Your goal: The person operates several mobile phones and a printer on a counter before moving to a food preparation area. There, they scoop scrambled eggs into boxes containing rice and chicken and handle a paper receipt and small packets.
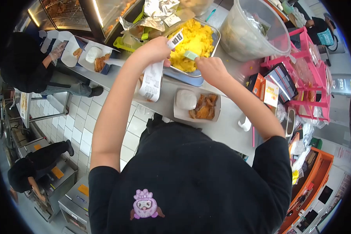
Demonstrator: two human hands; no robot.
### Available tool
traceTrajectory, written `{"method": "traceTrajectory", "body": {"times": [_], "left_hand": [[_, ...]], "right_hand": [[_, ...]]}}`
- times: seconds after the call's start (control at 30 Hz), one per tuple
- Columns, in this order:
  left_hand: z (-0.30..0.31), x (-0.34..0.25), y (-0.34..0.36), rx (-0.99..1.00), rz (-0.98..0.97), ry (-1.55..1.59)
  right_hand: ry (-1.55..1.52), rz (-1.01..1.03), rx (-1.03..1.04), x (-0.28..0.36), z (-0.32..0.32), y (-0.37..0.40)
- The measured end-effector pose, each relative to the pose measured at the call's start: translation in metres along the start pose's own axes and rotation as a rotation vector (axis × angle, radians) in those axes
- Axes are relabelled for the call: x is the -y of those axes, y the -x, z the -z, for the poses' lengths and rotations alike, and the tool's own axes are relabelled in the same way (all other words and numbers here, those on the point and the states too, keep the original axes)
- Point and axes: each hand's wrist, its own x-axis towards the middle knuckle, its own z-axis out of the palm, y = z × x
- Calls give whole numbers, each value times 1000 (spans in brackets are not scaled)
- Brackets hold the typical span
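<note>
A long printed receipt (152, 81) hangs from my left hand (156, 50), whose fingers are closed on it. Its upper end sticks out past the fingers over the metal tray (216, 46). That tray holds a heap of yellow scrambled egg (191, 33). At the tray's near edge, my right hand (211, 70) is closed around a pale green flat-ended utensil (190, 55), which touches the egg; its handle is hidden in the grip. Below both hands stands an open paper box (178, 113) with a white rice mound (186, 99) and browned chicken pieces (205, 107).
A large clear plastic tub (255, 41) stands right of the tray. Pink racks (306, 72) and orange-white cartons (270, 93) crowd the right. At left, a gloved hand (58, 51) is beside other food boxes (101, 64). Another person (25, 173) bends over equipment.
</note>
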Motion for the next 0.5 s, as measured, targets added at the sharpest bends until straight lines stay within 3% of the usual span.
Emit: {"method": "traceTrajectory", "body": {"times": [0.03, 0.1, 0.2, 0.27, 0.33, 0.37, 0.5], "left_hand": [[1, -12, 16, -14, 0, 78], [-18, -6, 25, 38, -39, 198], [-43, 13, 35, 55, -83, 290], [-49, 27, 31, 6, -101, 87], [-56, 40, 27, 14, 15, 102], [-56, 51, 19, 72, -37, 247], [-63, 45, 13, 36, -77, 256]], "right_hand": [[6, 5, -3, -5, -3, -4], [-71, 89, 198, -6, -26, 0], [-97, 147, 153, 15, -32, 3], [-155, 74, 145, 3, -19, -5], [-111, -60, 160, -6, -5, -7], [-140, -52, 194, 0, -14, -6], [-259, -110, 195, 16, -30, -15]]}}
